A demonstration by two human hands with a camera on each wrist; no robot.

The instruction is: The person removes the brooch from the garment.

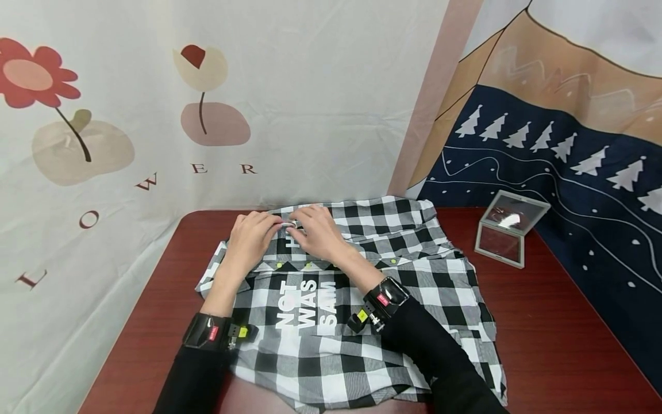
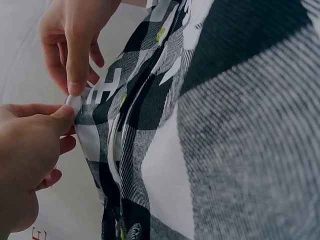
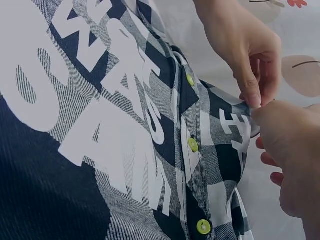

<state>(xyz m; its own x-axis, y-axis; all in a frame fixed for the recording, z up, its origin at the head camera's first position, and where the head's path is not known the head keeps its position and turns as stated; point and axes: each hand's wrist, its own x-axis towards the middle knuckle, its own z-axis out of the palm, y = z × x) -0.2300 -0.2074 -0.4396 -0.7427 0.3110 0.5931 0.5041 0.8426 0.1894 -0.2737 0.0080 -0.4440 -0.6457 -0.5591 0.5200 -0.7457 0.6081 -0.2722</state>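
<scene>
Dark red table (image 1: 558, 322) under printed wall cloths carries a black-and-white checked shirt (image 1: 403, 287), spread flat at frame centre. At its far edge, upper centre of the head view, the left hand (image 1: 251, 233) and right hand (image 1: 316, 230) both pinch the same fabric edge between thumb and fingertips. Judged, a fold or fastening near the yellow-green buttons (image 3: 193, 145) is being started; next calls for keeping that edge taut and aligned. A small mirror box (image 1: 509, 227) sits at right.
</scene>
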